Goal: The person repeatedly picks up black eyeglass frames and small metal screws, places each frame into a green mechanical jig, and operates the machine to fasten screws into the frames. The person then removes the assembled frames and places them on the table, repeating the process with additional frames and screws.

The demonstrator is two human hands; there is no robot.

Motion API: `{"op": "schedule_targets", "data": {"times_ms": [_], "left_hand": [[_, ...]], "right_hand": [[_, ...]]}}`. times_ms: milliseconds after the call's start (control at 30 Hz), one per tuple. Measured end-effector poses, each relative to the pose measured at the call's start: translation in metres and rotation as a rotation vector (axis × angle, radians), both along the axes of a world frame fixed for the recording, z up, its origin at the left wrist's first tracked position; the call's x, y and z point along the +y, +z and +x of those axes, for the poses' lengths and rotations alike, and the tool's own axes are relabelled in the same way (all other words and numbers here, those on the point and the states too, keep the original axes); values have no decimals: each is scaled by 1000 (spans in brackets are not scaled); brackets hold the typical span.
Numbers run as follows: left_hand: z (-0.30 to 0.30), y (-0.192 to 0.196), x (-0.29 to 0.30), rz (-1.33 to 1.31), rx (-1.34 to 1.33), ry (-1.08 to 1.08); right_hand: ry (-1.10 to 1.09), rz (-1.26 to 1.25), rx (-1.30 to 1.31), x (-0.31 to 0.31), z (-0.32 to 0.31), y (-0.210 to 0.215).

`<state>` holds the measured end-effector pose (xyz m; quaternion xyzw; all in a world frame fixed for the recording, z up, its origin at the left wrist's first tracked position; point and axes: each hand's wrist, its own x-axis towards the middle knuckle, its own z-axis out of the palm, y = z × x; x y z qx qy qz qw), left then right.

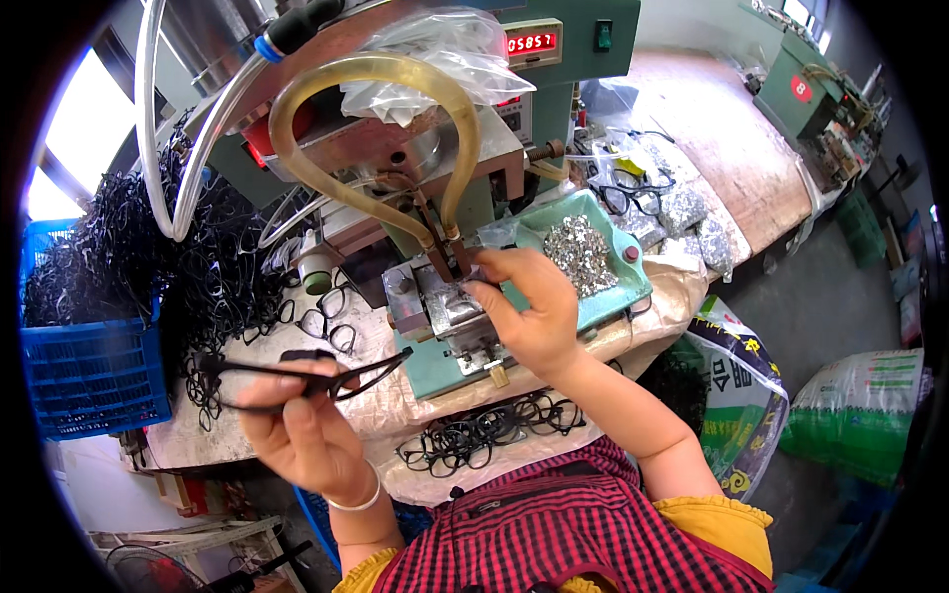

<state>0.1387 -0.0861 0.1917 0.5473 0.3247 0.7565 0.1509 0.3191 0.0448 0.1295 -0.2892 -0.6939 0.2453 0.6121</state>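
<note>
Black frame (318, 381) is held in left hand (308, 427), fingers curled closed round it. Right hand (539, 306): thumb and forefinger nearly pinched at fixture (450, 314); whether anything is gripped can't be told. Tray (627, 285) of metal bits (576, 255) is set right of those fingertips.

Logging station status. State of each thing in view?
Left hand: gripping black eyeglass frame
Right hand: fingers at machine fixture, grip unclear
Display: lit red
Teal tray: holding small metal parts
Blue crate: heaped with black frames
Yellowish hose: looped
Clear plastic bag: crumpled
</note>
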Motion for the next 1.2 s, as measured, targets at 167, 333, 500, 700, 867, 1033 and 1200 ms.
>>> {"op": "schedule_targets", "data": {"times_ms": [167, 333, 500, 700, 867, 1033, 1200], "left_hand": [[-17, -3, 46, -12, 157, 284], [-10, 6, 47, -5, 115, 249], [-12, 9, 43, -32, 142, 206], [1, 6, 35, -10, 104, 121], [20, -26, 25, 4, 688, 42], [27, -30, 32, -1, 944, 27], [27, -31, 34, -27, 940, 25]], "right_hand": [[31, -53, 184, -6, -12, -11], [104, -84, 254, -4, -18, -15], [69, -61, 236, -3, -20, -20], [314, -571, 267, -39, 1, 23], [253, -410, -74, -27, 30, 36], [-181, -287, 260, 41, 79, -7], [-437, -80, -391, 42, 84, -61]]}}
